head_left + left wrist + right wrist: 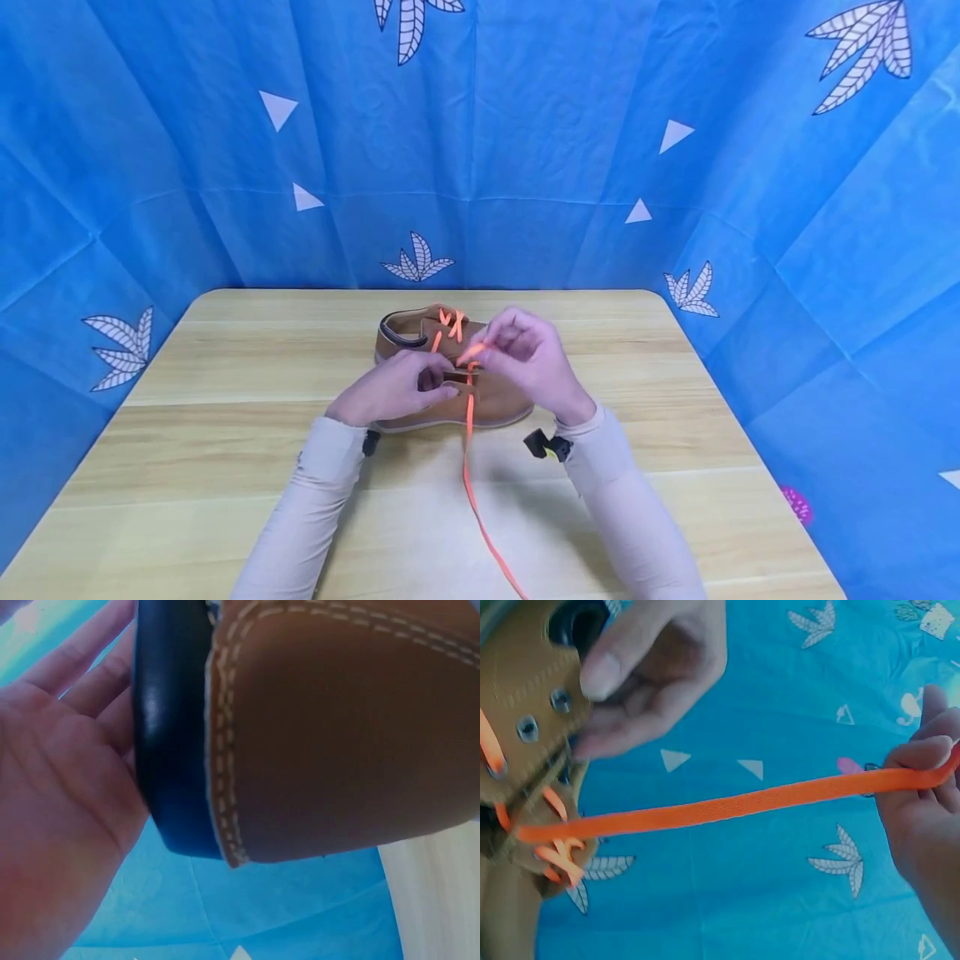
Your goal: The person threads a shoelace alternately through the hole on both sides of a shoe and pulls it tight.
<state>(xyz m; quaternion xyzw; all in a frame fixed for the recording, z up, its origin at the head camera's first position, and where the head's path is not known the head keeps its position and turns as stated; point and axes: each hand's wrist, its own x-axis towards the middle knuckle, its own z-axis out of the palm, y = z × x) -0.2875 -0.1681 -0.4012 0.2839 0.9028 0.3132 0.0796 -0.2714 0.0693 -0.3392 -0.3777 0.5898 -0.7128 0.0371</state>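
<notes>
A brown leather shoe (501, 402) with pale stitching sits on the table, toe to the right. Its bright orange shoelace (705, 814) runs from the eyelets in a taut line to my right hand (528, 354), which pinches it above the shoe. The other lace length drops over the near side toward the front edge. My left hand (393, 387) is at the shoe's near side, its thumb and forefinger holding the edge of the eyelet flap (544, 682). In the left wrist view, the dark padded collar (176, 742) hides part of that hand's fingers.
The wooden table (247, 450) extends around the shoe on all sides. Behind it and at both sides hangs a blue patterned curtain (525, 150). The far side of the shoe carries crossed orange lace (455, 325). Each wrist has a small black camera (547, 446).
</notes>
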